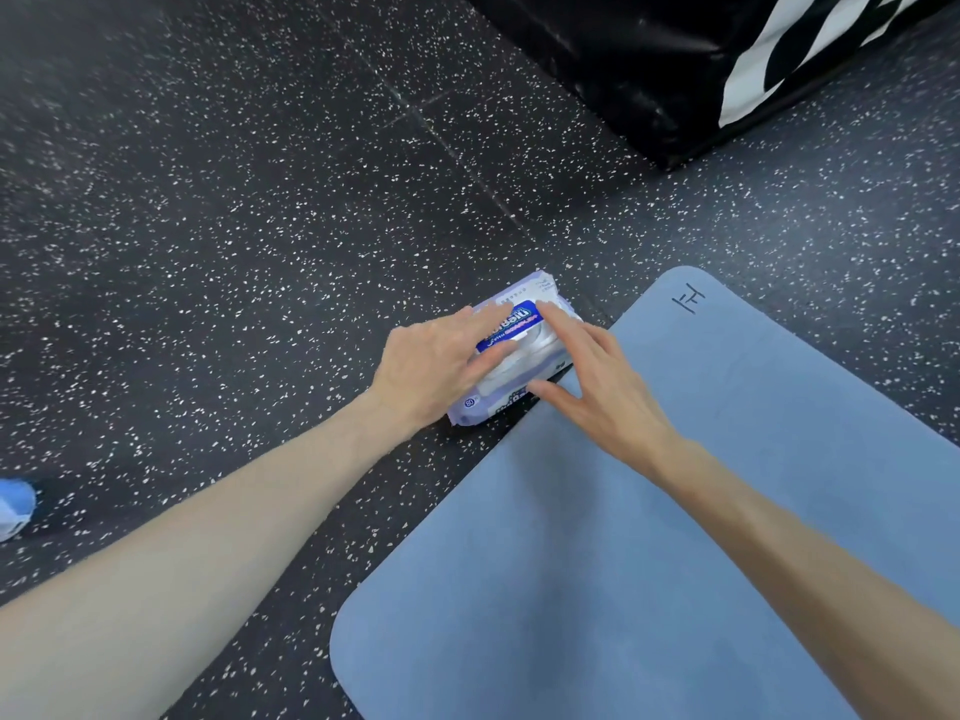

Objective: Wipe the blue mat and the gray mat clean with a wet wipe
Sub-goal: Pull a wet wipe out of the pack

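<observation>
A white and purple pack of wet wipes (524, 324) lies on the speckled floor, right at the far left corner of the blue mat (649, 511). My left hand (431, 371) rests on the pack's left side, fingers spread over its lid. My right hand (597, 387) reaches in from the mat side; its index finger touches the blue label on top and its thumb lies along the pack's near edge. No loose wipe shows. The gray mat is out of view.
Black rubber floor (234, 226) with white flecks surrounds everything. A black padded block with white stripes (701, 70) stands at the far right. A bit of a blue and white shoe (15, 506) shows at the left edge.
</observation>
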